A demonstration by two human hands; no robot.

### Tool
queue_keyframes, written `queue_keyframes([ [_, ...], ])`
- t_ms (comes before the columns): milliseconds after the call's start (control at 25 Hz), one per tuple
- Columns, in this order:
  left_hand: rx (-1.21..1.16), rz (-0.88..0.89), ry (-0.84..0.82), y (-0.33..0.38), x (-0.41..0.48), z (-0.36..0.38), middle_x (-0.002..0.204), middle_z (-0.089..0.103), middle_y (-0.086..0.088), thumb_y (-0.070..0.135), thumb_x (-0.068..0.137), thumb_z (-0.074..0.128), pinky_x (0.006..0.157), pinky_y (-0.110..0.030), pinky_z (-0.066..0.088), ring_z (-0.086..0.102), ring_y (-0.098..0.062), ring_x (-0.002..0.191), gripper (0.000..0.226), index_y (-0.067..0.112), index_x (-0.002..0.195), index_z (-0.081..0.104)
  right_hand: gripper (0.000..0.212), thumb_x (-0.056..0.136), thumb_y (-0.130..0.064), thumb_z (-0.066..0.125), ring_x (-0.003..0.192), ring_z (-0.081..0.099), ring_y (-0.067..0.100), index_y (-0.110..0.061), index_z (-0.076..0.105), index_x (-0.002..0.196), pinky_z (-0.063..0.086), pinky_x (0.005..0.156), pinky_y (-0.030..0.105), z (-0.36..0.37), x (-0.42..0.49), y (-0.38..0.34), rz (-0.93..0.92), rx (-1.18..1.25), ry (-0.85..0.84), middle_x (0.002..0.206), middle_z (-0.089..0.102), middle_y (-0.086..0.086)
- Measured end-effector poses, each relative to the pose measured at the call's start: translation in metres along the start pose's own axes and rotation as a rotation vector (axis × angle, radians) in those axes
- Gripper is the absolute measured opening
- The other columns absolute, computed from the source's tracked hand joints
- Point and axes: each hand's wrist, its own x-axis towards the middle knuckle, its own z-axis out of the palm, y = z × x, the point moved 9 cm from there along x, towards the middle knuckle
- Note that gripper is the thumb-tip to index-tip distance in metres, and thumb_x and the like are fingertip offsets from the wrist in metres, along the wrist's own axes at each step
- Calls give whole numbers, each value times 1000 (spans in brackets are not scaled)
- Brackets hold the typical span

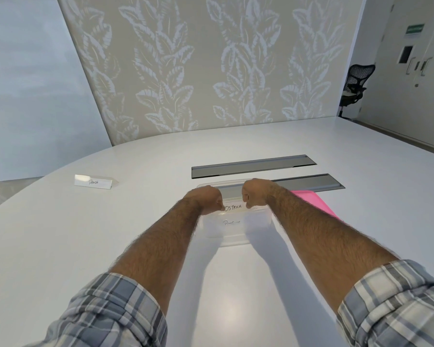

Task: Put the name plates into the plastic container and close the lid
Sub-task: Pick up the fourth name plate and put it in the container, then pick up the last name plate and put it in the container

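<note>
Name plate [233, 208] pinched between left hand [206, 199] and right hand [255, 193].

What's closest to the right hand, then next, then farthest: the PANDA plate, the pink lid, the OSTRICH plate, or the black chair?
1. OSTRICH plate: in the grip of the right hand, at its right end.
2. Pink lid: just right of that hand.
3. PANDA plate: far off to the left.
4. Black chair: far back on the right.

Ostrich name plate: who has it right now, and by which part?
The Ostrich name plate is held by both hands: the left hand pinches its left end, the right hand its right end, over the plastic container.
</note>
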Motion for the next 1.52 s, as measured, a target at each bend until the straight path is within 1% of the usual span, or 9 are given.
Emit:
queue_keyframes([
  [80,0,14,114,-5,-8,-16,112,69,1,44,99,47,85,-35,50,62,-24,104,33,24,107,72,29,83,-28,70,107,62,21,-15,68,110,52,89,36,-9,-3,-3,3,11,93,114,69,0],
  [160,60,70,233,-12,-18,-30,128,64,-2,40,104,39,104,-38,39,53,-25,125,37,24,123,66,44,88,-41,63,120,55,21,-19,58,127,47,98,38,-15,-4,-9,-6,18,148,131,61,1],
  [240,139,78,288,-29,-32,-38,156,41,-3,41,106,34,121,-42,19,28,-25,148,46,22,147,45,64,90,-53,56,135,43,23,-18,43,143,39,109,43,-18,-4,-20,-16,22,161,147,47,2],
  [360,159,-31,317,-68,-55,-49,168,11,-4,44,107,26,124,-47,4,4,-26,155,57,21,159,20,81,89,-64,48,148,22,27,-16,27,151,26,116,51,-31,0,-47,-49,-34,203,159,27,8],
  [480,160,-101,336,-107,-84,-59,168,3,-4,44,107,23,124,-48,2,-1,-25,155,58,22,160,14,85,90,-68,41,151,11,27,-17,18,154,19,118,54,-45,7,-81,-80,-53,243,163,18,7],
  [680,145,-174,347,-190,-123,-70,169,-4,-2,47,107,21,124,-47,-2,-7,-23,155,59,24,161,11,84,92,-67,38,152,7,26,-18,13,155,12,120,53,-55,29,-152,-128,-53,248,164,14,6],
  [840,133,-228,338,-288,-143,-68,168,-7,-1,47,107,21,124,-46,-4,-10,-22,155,60,25,161,9,82,93,-67,36,152,8,25,-18,14,155,13,120,51,-65,63,-215,-148,-78,297,163,16,5],
  [1120,128,-280,256,-458,-173,-54,168,-9,-3,49,106,21,124,-47,-4,-10,-23,155,63,23,161,5,83,93,-67,35,152,6,24,-18,13,155,12,120,50,-49,130,-322,-80,-41,253,163,15,4],
  [1520,68,-175,251,-553,-165,-70,168,-9,-4,53,104,28,124,-47,-2,-8,-22,155,69,23,161,4,82,93,-66,37,151,9,24,-17,14,155,12,120,49,-74,180,-433,-31,-64,249,162,18,4],
])
